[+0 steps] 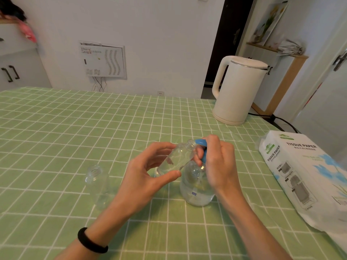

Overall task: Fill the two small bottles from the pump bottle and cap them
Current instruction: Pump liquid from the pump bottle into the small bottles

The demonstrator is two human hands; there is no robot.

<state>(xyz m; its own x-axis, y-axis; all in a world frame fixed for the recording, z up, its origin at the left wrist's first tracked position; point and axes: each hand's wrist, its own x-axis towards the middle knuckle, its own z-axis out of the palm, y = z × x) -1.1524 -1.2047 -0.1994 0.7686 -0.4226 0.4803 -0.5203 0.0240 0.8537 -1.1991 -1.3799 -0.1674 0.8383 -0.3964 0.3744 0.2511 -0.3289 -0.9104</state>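
The pump bottle (197,186) stands on the green-checked counter (75,128), clear and part full, so probably the heaviest piece and steady if pressed straight down. The right hand (217,162) is closed over its blue pump head (201,147). The left hand (148,173) pinches one small bottle (176,158) by its body, tilted with the open mouth at the spout; it looks light, thin-walled and slick, best held mid-body. The second small bottle (97,184) stands uncapped, apart at left.
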